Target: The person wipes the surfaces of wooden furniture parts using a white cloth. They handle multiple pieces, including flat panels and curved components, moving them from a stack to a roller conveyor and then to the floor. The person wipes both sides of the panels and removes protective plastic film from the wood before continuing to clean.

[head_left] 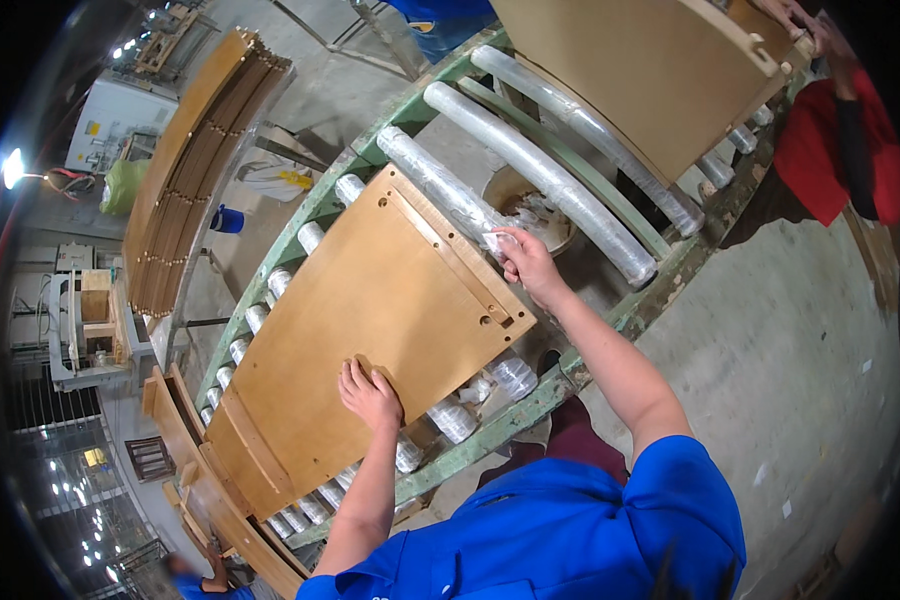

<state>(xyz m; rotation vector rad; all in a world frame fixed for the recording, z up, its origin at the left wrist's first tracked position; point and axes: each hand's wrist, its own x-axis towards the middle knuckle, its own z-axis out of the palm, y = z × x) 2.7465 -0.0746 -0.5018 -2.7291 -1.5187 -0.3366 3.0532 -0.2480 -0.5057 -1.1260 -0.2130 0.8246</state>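
A large light-brown wooden panel lies in front of me on plastic-wrapped rollers. A wooden strip runs along its right part, and another strip crosses its left end. Several dark holes dot the right edge. My left hand rests on the panel near its front edge, fingers stretched out, holding nothing. At the panel's right edge, my right hand is closed on a small folded white piece; whether it is paper or cloth I cannot tell.
The rollers sit in a worn green conveyor frame. Beyond the right hand, a bin holds white scraps. Another panel lies at the upper right, beside a person in red. Stacked curved boards stand at the left.
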